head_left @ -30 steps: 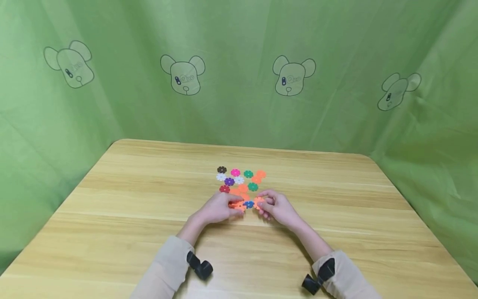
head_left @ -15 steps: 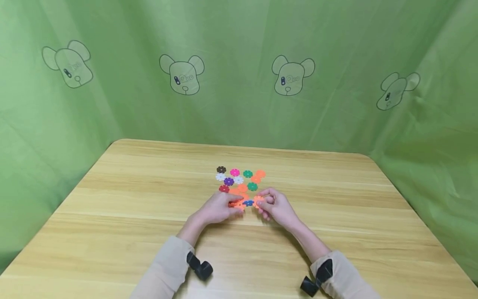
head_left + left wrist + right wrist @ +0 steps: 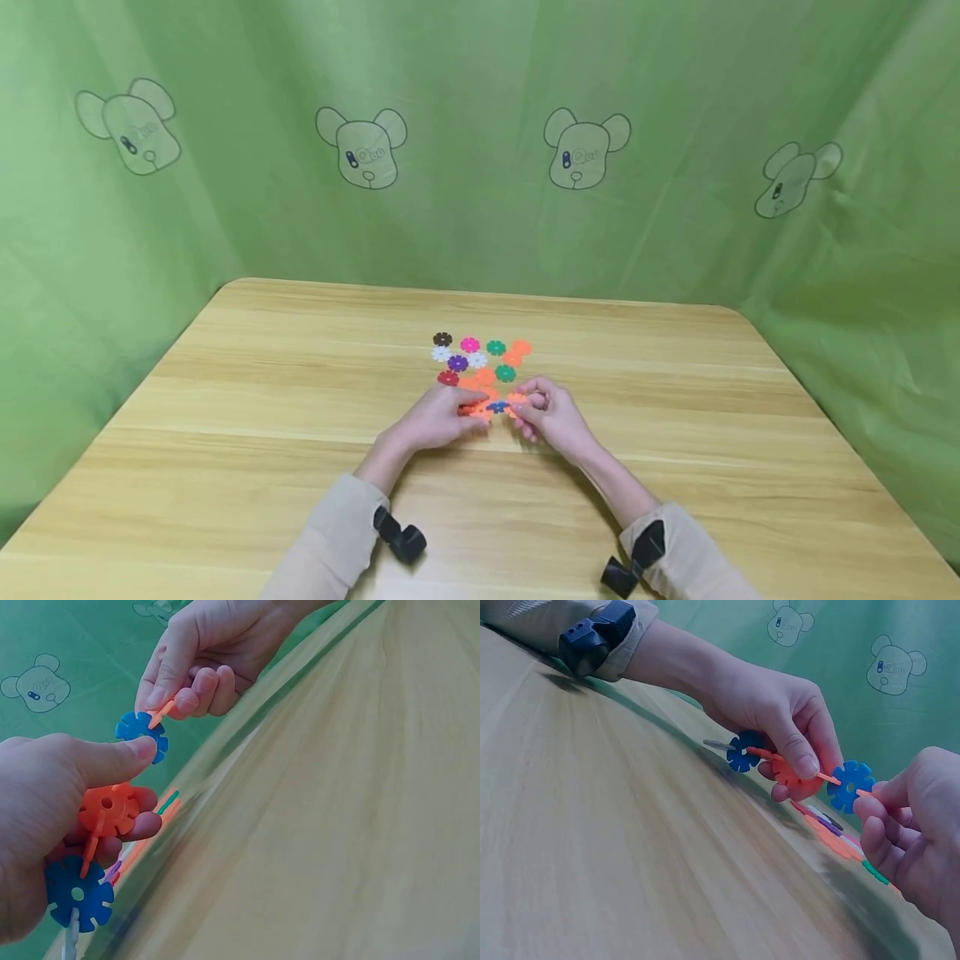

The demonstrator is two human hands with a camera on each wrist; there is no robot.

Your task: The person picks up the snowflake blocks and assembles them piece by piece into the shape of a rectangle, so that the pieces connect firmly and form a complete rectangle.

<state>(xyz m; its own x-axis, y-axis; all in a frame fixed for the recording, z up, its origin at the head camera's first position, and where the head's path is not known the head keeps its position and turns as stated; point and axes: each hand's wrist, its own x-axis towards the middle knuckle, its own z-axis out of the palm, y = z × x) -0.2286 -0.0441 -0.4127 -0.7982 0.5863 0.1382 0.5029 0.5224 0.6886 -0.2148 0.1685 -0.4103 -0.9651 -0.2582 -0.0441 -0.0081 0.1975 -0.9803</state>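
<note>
My left hand point(image 3: 442, 417) grips a chain of notched snowflake discs, thumb over an orange disc point(image 3: 109, 806). From its lower end hang a blue disc point(image 3: 79, 896) and a whitish disc point(image 3: 71, 937) seen edge-on. At the other end, another blue disc point(image 3: 851, 786) sticks out past the left thumb. My right hand point(image 3: 555, 417) pinches an orange disc point(image 3: 161, 714) between thumb and fingers, its edge meeting that blue disc at an angle. Whether its slot is fully pushed in, I cannot tell. Both hands are held over the near side of the loose discs.
Behind the hands, loose discs lie on the wooden table point(image 3: 300, 358): brown point(image 3: 442, 339), pink point(image 3: 469, 344), purple point(image 3: 457, 363), red point(image 3: 447, 378), and several white, green and orange ones. A green curtain point(image 3: 480, 233) with bear-head prints hangs beyond the far edge.
My right hand has edged very slightly left with its orange disc, toward the blue one. My left hand keeps its hold on the chain. The loose discs lie as before.
</note>
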